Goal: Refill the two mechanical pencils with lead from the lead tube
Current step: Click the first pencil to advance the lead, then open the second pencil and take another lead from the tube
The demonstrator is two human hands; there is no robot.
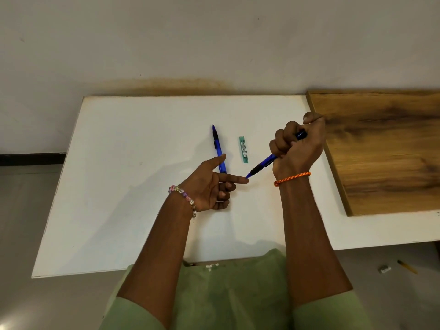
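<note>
— Where is the pencil she works on?

— The held pencil [266, 163] is in her right hand [297, 148]. The fingers are curled tight around the upper part of the barrel, like a fist, and the thumb sits on the top end. The long axis goes slanted, from the fist down and to the left, toward her. The tip points at her left hand [209, 186].

— And the left hand, it holds something?

— No, nothing. The forefinger is stretched out straight and its end touches the pencil tip, or nearly; I cannot tell exactly. The thumb is also stretched, and the other fingers are curled loosely.

— So what is she doing, you think?

— I guess she pushes the old lead back or checks whether any lead comes out. No refill is done yet, as far as I see.

— The other things?

— The second pencil [219, 148] lies flat on the white table [119, 186], tip away from her, its near end behind the left thumb. The lead tube [243, 149] lies just beside it, parallel, between the two hands. I think the left hand is nearer to the tube, and it is free to take it.
</note>
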